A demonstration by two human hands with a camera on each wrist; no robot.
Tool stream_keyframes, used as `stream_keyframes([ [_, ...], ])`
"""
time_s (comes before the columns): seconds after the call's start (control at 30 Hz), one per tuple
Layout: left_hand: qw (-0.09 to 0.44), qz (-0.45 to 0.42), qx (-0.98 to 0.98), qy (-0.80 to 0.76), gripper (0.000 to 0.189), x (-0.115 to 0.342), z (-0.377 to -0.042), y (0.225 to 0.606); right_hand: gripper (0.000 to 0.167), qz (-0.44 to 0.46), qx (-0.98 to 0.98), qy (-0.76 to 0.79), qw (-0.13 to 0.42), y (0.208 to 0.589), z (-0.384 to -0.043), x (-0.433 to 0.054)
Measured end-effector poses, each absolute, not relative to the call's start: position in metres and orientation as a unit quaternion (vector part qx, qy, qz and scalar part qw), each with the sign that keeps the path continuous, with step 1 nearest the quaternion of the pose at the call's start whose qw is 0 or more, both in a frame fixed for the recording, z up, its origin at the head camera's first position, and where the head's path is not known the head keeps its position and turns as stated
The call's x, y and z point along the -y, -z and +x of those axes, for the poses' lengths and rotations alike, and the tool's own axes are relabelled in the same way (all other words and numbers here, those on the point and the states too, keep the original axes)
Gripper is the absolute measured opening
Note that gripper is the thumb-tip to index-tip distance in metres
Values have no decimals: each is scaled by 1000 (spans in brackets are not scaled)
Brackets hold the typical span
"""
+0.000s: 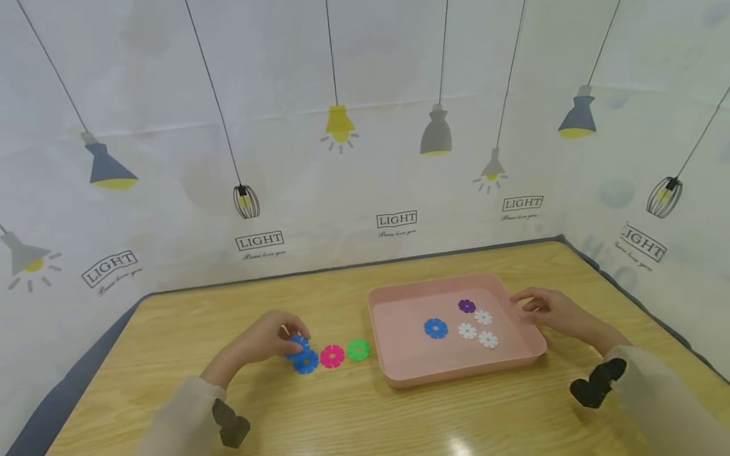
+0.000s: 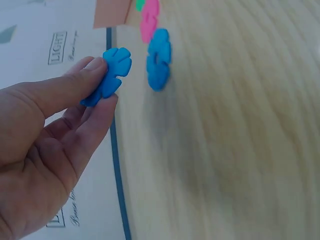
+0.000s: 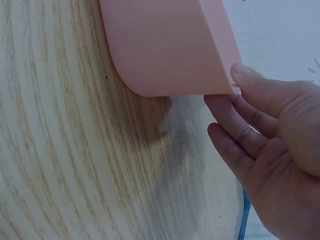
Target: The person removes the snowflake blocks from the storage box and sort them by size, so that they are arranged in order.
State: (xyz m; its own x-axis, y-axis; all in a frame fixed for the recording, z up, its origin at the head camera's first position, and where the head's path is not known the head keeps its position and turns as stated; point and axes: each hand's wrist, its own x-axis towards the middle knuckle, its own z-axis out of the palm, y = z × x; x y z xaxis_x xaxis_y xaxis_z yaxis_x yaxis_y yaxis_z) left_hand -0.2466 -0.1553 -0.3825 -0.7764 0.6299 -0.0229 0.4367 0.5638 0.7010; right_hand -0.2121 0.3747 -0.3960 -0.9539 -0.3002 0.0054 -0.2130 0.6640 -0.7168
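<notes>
Between thumb and fingers, my left hand (image 1: 268, 339) pinches a blue snowflake disc (image 2: 119, 67), a flat flower-shaped plastic piece with slots round its edge. Close below it, a second blue disc (image 1: 306, 367) lies on the table. A pink disc (image 1: 326, 356) and a green disc (image 1: 365, 350) continue that row towards the tray. My right hand (image 1: 556, 313) holds the right rim of the pink tray (image 1: 405, 342), thumb at the inner side and fingers outside, as the right wrist view shows.
Inside the tray lie a blue disc (image 1: 429, 329), a purple disc (image 1: 467, 311) and several white discs (image 1: 488, 345). The wooden table (image 1: 342, 418) meets a pale cloth wall (image 1: 319, 196) printed with lamps at the back and sides.
</notes>
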Motion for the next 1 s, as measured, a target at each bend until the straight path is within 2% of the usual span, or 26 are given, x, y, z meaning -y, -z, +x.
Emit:
stream_keyframes([
  [0.17, 136, 314, -872, -350, 14, 174, -242, 390, 38, -143, -909, 388, 56, 396, -213, -376],
  [0.47, 155, 246, -884, -366, 16, 185, -236, 405, 38, -144, -908, 390, 54, 395, -212, -375],
  [1.0, 144, 260, -888, -351, 17, 185, -234, 407, 39, -138, -905, 397, 61, 400, -213, -377],
])
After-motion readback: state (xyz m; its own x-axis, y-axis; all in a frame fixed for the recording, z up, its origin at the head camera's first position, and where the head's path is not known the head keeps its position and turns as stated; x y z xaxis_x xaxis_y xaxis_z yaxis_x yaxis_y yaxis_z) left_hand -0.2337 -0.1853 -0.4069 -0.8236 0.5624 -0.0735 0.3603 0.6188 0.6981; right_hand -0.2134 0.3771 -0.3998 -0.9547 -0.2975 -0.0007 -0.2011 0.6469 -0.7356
